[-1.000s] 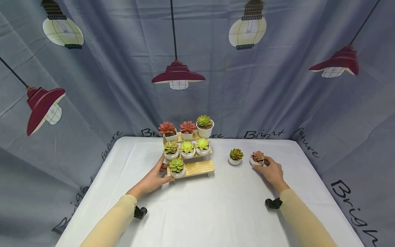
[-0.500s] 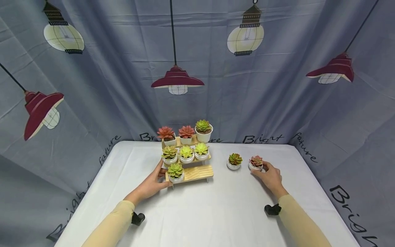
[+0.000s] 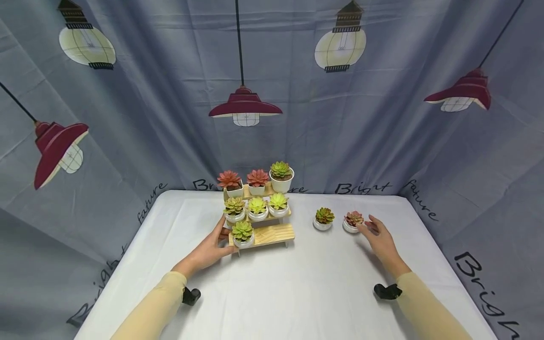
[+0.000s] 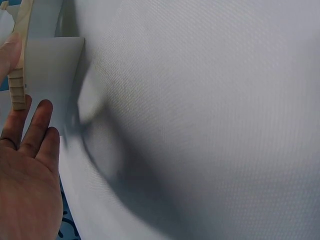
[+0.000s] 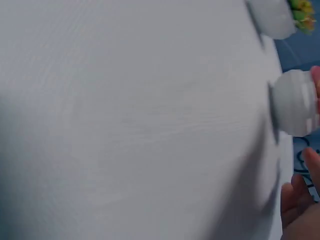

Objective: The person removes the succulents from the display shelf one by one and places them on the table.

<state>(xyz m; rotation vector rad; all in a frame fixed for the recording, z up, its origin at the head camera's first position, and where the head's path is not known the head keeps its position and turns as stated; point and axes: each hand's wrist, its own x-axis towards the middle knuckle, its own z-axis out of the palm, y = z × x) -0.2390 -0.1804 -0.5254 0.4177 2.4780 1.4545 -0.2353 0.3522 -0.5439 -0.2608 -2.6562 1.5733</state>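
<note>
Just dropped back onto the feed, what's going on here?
A person's left hand holds the left end of a three-tier wooden stand. Seven potted succulents stand on it: three on top, three in the middle, one at bottom left. Two more sit on the white table to its right. The right hand is open beside the pinkish succulent, not gripping it.

Red, green and yellow-green plants (image 3: 257,178) in white pots (image 3: 281,185) line a pale wooden stand (image 3: 276,233).
Right of the stand sit a red-tinged green plant (image 3: 325,216) and a dusty-pink plant (image 3: 353,217); behind it, a blue-grey curtain (image 3: 272,146) bears maroon lamps (image 3: 245,103) and black lettering (image 3: 363,188); beneath it, a white tablecloth (image 3: 272,293).
</note>
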